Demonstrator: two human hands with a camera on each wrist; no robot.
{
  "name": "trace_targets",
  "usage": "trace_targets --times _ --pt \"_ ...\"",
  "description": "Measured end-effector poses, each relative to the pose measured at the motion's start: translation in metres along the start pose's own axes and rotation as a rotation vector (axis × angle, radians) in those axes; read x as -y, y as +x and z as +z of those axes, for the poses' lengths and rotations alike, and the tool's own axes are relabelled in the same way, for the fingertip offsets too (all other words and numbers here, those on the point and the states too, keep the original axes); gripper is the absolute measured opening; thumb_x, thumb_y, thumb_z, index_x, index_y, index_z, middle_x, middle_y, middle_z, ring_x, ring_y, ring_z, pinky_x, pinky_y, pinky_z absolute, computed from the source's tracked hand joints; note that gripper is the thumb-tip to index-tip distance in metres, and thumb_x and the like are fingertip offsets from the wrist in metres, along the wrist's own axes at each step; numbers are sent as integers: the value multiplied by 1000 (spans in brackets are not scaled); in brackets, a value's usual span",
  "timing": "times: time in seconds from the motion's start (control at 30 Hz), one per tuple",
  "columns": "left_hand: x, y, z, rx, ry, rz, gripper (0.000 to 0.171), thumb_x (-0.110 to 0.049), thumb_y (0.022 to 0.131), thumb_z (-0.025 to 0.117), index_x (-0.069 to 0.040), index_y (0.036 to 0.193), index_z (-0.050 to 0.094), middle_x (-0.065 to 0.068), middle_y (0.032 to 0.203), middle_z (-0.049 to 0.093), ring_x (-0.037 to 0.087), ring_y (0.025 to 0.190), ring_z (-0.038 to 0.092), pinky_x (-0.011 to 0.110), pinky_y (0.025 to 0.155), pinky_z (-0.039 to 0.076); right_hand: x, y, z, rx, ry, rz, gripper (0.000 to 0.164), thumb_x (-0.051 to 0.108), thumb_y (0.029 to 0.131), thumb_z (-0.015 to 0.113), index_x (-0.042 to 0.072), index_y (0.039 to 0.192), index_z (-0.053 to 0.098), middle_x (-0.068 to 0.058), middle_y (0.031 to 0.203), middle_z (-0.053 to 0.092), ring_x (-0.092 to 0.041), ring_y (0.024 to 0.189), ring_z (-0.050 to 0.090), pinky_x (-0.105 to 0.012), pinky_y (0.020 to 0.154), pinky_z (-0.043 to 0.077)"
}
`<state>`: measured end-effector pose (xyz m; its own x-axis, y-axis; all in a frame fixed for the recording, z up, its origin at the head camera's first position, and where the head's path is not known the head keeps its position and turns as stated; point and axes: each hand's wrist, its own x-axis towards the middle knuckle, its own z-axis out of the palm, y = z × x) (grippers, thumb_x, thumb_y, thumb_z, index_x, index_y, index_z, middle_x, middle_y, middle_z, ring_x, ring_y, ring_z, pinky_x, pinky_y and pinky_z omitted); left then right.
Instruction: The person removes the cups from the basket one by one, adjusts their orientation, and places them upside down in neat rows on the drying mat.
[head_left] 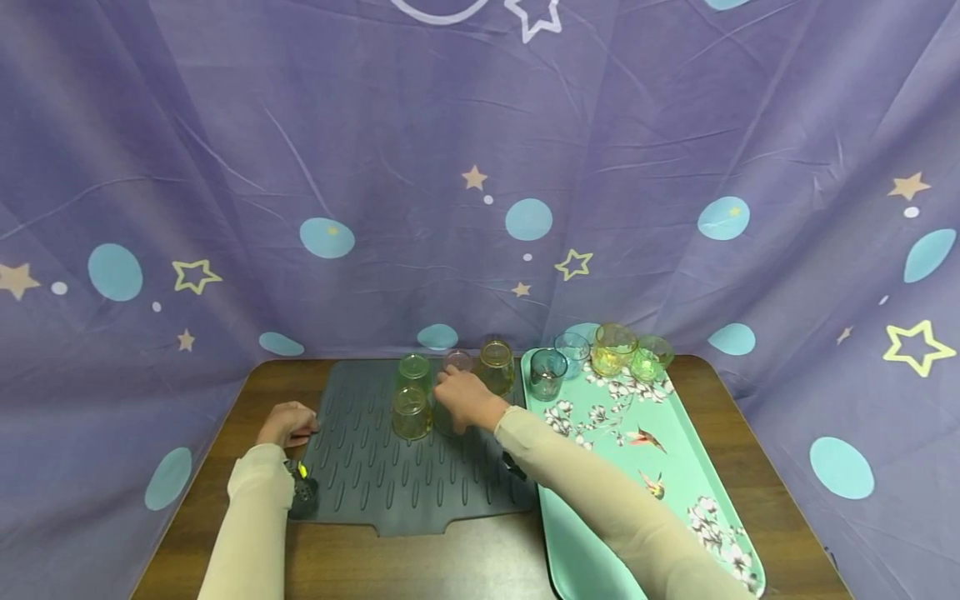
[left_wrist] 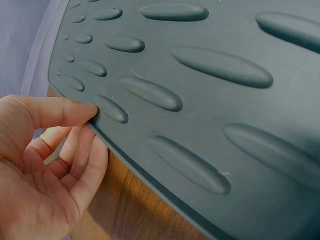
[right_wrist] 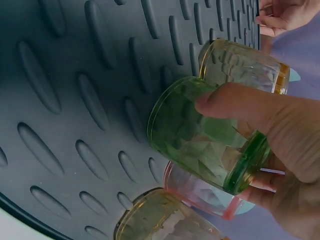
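Observation:
A dark grey drying mat (head_left: 360, 467) with raised oval ribs lies on the wooden table. My left hand (head_left: 288, 423) pinches its left edge, thumb (left_wrist: 65, 111) on top. My right hand (head_left: 468, 398) grips an upside-down green glass (right_wrist: 200, 135), its rim at the mat; from the head it is mostly hidden behind that hand. Around it, also upside down, stand an amber glass (head_left: 412, 414), another green glass (head_left: 414, 372), a pink glass (head_left: 457, 360) and a second amber glass (head_left: 496, 367).
Right of the mat lies a mint-green tray (head_left: 600, 550) with a flower and bird print, under my right forearm. Upright at its back are a dark teal glass (head_left: 547, 375), a light blue glass (head_left: 572, 354), a yellow glass (head_left: 613, 350) and a green glass (head_left: 651, 360). A purple curtain (head_left: 420, 167) hangs behind.

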<state>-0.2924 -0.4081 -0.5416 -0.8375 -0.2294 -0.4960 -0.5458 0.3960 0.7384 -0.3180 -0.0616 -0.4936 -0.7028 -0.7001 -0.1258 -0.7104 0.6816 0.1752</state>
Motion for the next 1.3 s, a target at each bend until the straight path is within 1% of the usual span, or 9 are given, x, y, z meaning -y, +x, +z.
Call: trace_targets --times 0.17,0.4,0.63,0.7,0.77,0.87,1.0,1.17,1.3 --pt "-1 -1 1 -4 9 5 19 7 82 61 5 101 58 0 78 59 13 71 59 27 66 56 1 4 3 17 -9 17 46 33 64 97 21 105 77 -1 121 64 -19 109 54 -33 88 56" --pt "-2 -2 2 -7 4 3 20 7 82 61 6 102 58 0 77 60 13 71 59 27 66 56 3 5 2 31 -18 19 42 31 65 96 22 101 77 -2 117 64 -18 104 52 -31 83 55" --pt "-2 -5 2 -11 11 15 21 3 83 65 6 102 59 9 84 61 17 77 60 31 70 58 6 4 -1 38 -31 18 37 28 67 95 21 97 76 -3 114 64 -19 101 51 -32 84 54" --pt "-2 -6 3 -11 11 17 23 4 82 65 7 103 58 8 85 61 17 77 60 31 71 58 6 4 -1 36 -32 20 37 28 67 95 21 97 76 -3 114 64 -19 100 51 -33 84 54" --pt "-2 -6 3 -12 11 18 24 5 81 65 8 104 58 8 85 62 17 77 60 32 71 59 6 3 -1 33 -35 23 41 29 67 96 22 101 76 -2 115 64 -18 101 51 -33 85 54" --pt "-2 -5 3 -14 13 16 25 5 81 65 9 105 58 9 85 62 17 77 60 31 71 59 5 2 -1 29 -44 22 53 33 68 95 24 115 73 -1 119 64 -18 104 52 -33 89 53" --pt "-2 -4 2 -19 13 11 22 5 82 65 7 103 58 7 83 61 16 77 60 30 70 58 3 -1 -2 21 -34 12 69 37 71 94 28 133 65 1 126 62 -17 109 53 -34 94 52" --pt "-2 -3 2 -27 -3 4 14 6 82 63 3 95 60 2 77 61 14 72 60 29 67 57 -9 -11 -11 -24 77 -11 73 38 74 91 28 139 61 -1 133 61 -20 117 53 -39 100 51" --pt "-1 -2 1 -24 -8 6 13 7 81 63 2 93 61 0 76 61 13 70 59 28 65 56 -26 -23 -21 -84 273 -9 68 38 77 89 24 138 62 -4 139 59 -25 125 54 -43 102 52"
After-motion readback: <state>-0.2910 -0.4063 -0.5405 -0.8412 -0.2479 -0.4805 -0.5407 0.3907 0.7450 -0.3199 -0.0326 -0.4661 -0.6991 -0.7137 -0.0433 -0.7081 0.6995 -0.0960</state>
